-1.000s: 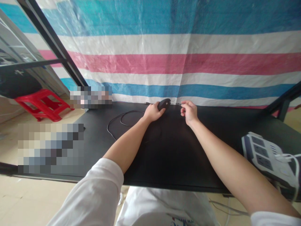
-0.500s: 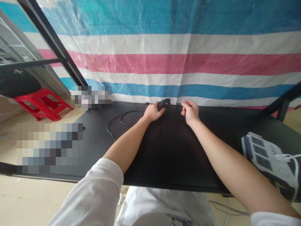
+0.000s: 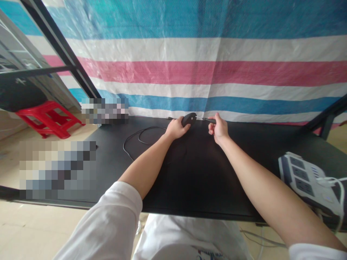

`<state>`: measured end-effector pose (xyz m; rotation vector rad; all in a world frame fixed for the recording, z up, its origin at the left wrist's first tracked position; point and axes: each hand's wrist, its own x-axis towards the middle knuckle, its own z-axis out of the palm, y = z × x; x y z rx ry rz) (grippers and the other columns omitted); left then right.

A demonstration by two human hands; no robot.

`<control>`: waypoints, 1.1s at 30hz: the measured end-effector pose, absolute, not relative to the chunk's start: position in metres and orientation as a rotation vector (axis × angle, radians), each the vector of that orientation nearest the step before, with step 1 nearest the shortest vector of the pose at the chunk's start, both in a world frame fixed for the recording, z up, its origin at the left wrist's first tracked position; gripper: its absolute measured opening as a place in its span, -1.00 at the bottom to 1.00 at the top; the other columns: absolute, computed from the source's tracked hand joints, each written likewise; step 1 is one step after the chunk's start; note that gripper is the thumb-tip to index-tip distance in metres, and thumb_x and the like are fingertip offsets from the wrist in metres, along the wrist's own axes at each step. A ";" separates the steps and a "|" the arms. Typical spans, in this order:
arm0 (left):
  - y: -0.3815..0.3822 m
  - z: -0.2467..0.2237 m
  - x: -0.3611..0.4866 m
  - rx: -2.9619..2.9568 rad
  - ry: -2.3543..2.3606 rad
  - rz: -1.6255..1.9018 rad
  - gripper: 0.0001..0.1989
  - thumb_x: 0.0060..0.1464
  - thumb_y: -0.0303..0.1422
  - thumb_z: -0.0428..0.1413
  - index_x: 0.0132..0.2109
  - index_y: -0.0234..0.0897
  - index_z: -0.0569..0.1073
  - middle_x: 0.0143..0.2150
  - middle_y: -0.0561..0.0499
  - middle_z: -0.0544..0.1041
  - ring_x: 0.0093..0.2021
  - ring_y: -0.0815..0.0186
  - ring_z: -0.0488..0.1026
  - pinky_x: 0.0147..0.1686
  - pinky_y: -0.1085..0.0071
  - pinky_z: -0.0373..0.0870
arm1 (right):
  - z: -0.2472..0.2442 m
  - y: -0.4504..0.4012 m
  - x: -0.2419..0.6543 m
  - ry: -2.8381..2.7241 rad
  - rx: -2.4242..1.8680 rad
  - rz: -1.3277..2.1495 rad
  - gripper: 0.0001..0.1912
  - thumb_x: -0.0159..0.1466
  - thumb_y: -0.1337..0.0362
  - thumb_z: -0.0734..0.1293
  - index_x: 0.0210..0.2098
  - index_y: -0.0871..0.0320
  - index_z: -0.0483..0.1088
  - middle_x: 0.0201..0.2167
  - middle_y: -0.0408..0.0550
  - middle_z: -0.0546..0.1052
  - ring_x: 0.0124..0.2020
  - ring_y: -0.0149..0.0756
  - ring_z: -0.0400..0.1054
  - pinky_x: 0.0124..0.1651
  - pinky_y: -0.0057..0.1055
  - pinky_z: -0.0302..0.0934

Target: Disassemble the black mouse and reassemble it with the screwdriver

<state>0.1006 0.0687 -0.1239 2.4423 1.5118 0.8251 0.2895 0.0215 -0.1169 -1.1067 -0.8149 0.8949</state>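
My left hand point(image 3: 176, 128) is closed round a black computer mouse point(image 3: 189, 119), tipped up so that its underside faces right. A thin black cable point(image 3: 130, 139) lies looped on the table to the left of that hand. In my right hand point(image 3: 220, 130) is a screwdriver point(image 3: 209, 120) with a dark handle and a thin metal shaft. The shaft points left and its tip is at the mouse's underside. Whether the tip sits in a screw is too small to tell. The thumb of my right hand is raised along the handle's end.
The black table point(image 3: 206, 180) has a white power strip point(image 3: 309, 180) with plugged-in cables at its right. A striped plastic sheet point(image 3: 189, 72) hangs behind. On the left are a red stool point(image 3: 51, 117) and a dark metal frame post point(image 3: 62, 47). Two patches at left are blurred out.
The fingers of my right hand have shifted on the screwdriver: the thumb has lifted and more of the handle shows. My left hand and the mouse have stayed in place.
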 end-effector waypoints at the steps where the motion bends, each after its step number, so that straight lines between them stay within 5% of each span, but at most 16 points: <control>1: 0.069 -0.124 0.101 2.440 1.512 0.827 -0.57 0.14 -0.07 0.06 -0.04 -0.34 0.47 -0.22 -0.18 0.60 -0.15 0.07 0.56 -0.16 0.29 0.44 | -0.117 0.022 0.289 -0.808 -1.114 0.886 -0.67 0.28 0.03 0.27 -0.44 0.16 0.35 -0.84 -0.31 0.22 -0.84 -0.56 -0.03 -0.78 -0.59 -0.15; 6: 0.069 -0.124 0.101 2.443 1.507 0.821 -0.57 0.14 -0.07 0.05 -0.04 -0.34 0.47 -0.21 -0.19 0.60 -0.15 0.06 0.56 -0.15 0.28 0.44 | -0.117 0.021 0.288 -0.823 -1.076 0.840 -0.82 0.10 0.23 0.41 -0.43 0.14 0.32 -0.83 -0.38 0.23 -0.81 -0.56 0.01 -0.75 -0.61 -0.11; 15: 0.068 -0.123 0.101 2.439 1.507 0.825 -0.58 0.13 -0.07 0.06 -0.05 -0.32 0.47 -0.22 -0.17 0.60 -0.16 0.07 0.56 -0.16 0.29 0.44 | -0.116 0.020 0.290 -0.861 -1.025 0.872 -0.79 -0.06 0.37 0.35 -0.38 0.12 0.34 -0.78 -0.39 0.22 -0.74 -0.50 0.11 -0.72 -0.60 -0.05; 19: 0.068 -0.123 0.101 2.429 1.495 0.833 -0.58 0.13 -0.07 0.06 -0.04 -0.31 0.46 -0.21 -0.16 0.60 -0.15 0.08 0.56 -0.15 0.29 0.43 | -0.117 0.021 0.291 -0.887 -1.023 0.896 -0.83 0.05 0.21 0.38 -0.40 0.14 0.35 -0.73 -0.31 0.29 -0.73 -0.50 0.15 -0.73 -0.60 -0.07; 24: 0.068 -0.124 0.101 2.424 1.492 0.840 -0.58 0.13 -0.07 0.06 -0.04 -0.31 0.47 -0.22 -0.16 0.60 -0.15 0.08 0.56 -0.14 0.29 0.44 | -0.119 0.023 0.290 -0.857 -1.081 0.865 -0.58 0.25 -0.09 0.29 -0.45 0.15 0.36 -0.81 -0.30 0.23 -0.82 -0.55 0.00 -0.77 -0.58 -0.13; 33: 0.068 -0.123 0.101 2.428 1.494 0.823 -0.57 0.13 -0.08 0.05 -0.03 -0.32 0.47 -0.21 -0.17 0.60 -0.14 0.07 0.56 -0.14 0.27 0.44 | -0.116 0.020 0.289 -0.822 -1.078 0.807 -0.88 0.02 0.33 0.40 -0.47 0.15 0.35 -0.81 -0.37 0.22 -0.78 -0.57 0.04 -0.73 -0.63 -0.07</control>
